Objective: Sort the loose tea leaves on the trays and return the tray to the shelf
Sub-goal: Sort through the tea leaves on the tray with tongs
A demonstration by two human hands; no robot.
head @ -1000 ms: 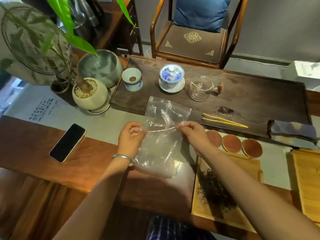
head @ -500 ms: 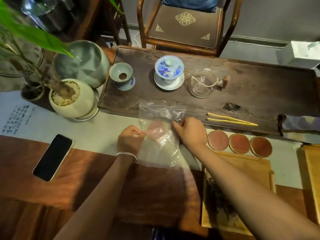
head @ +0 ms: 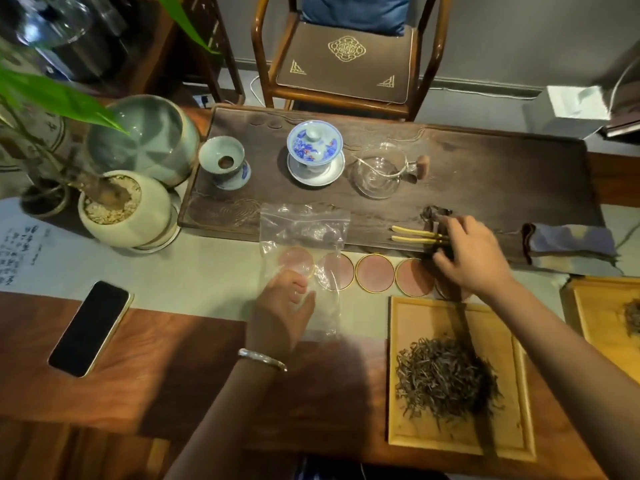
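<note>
The left hand (head: 282, 308) rests flat, fingers relaxed, on a crinkled clear plastic bag (head: 304, 251). The right hand (head: 469, 256) pinches slim bamboo tongs (head: 412, 234). Wiry dark tea leaves (head: 446, 379) heap on a rectangular pale wooden tray (head: 415, 317) on the bench.

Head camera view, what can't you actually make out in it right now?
- Right hand: whether it grips the bamboo tweezers; its own fingers cover their ends.
- Far right tray: cut off by the frame edge, so most of its tea is unseen.
- Fifth coaster: mostly hidden under the right wrist.
- Calligraphy on the cloth: too small and cut off to read.
- Gaiwan: its lid hides any contents.
</note>
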